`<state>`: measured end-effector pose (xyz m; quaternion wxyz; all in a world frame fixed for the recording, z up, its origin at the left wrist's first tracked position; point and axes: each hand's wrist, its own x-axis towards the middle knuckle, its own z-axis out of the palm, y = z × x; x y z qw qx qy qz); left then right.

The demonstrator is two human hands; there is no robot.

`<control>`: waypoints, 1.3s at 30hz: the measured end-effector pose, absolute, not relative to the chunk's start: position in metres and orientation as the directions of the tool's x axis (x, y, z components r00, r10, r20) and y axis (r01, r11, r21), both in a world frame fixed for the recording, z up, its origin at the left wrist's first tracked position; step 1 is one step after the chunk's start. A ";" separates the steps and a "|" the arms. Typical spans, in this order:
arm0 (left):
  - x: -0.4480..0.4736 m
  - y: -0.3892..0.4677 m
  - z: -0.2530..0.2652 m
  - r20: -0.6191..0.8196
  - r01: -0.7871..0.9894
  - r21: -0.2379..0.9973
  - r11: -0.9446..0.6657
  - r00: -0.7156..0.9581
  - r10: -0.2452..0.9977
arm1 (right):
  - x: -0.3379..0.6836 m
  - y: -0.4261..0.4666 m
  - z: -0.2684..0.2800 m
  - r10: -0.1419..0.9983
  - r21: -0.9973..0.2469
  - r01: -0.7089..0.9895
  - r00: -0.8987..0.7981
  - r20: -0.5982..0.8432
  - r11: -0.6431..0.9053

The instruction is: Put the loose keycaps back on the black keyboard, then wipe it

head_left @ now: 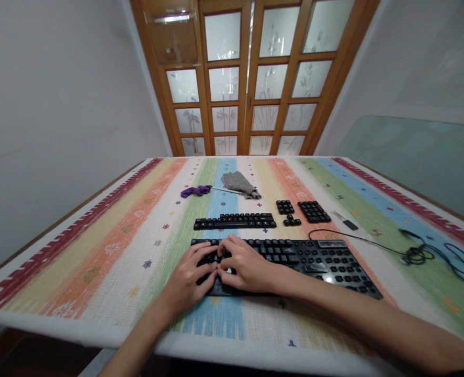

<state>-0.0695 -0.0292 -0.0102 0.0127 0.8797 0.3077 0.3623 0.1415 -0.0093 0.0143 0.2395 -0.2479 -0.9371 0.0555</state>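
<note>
A black keyboard [347,264] lies at a slant near the front of the table, its number pad side bare of keycaps. Over its left end, my left hand [188,272] has curved fingers on the keys, thumb and a fingertip drawn together. My right hand [247,264] reaches across from the right, with its thumb and fingers bunched against the left fingertips. Whatever lies between the fingers is hidden. Behind the keyboard, loose black keycaps [235,222] stand in rows, with smaller groups of keycaps [314,212] to their right.
A purple cloth [195,191], a thin rod [226,190] and a grey cloth [239,183] lie farther back. To the right are a small black object [350,225] and a coiled cable [416,255]. A striped tablecloth [114,251] covers the table.
</note>
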 end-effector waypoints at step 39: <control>-0.078 -0.043 0.001 0.767 0.643 0.298 -0.706 0.279 0.578 | 0.143 0.146 0.017 0.772 -0.353 0.687 -0.577 0.265 0.635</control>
